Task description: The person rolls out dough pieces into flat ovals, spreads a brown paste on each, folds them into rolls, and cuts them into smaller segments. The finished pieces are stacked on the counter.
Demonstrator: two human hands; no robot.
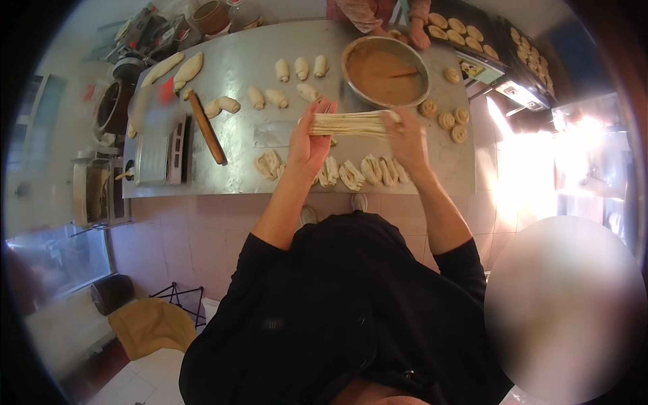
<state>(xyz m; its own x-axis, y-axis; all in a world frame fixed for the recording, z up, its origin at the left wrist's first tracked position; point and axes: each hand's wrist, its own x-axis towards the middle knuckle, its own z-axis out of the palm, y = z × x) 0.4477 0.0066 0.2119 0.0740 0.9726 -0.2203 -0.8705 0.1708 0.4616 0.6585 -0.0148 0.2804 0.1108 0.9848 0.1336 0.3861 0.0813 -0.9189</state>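
A bundle of dough strands (354,124) is stretched level above the metal table (238,167). My left hand (313,139) grips its left end, and my right hand (409,139), slightly blurred, grips the right end. Below them, along the near edge, lies a row of folded dough strand bundles (351,174), partly hidden by my left forearm. Just beyond my hands, several small dough rolls (302,69) rest on the tabletop. Coiled dough rounds (446,120) sit to the right of my right hand.
A wide metal bowl (374,71) holds brown paste and a utensil. Across the table are a co-worker's hands (419,34). At left lie a wooden rolling pin (206,126), long dough pieces (189,71) and a metal appliance (159,152). Trays of dough rounds (473,44) stand far right.
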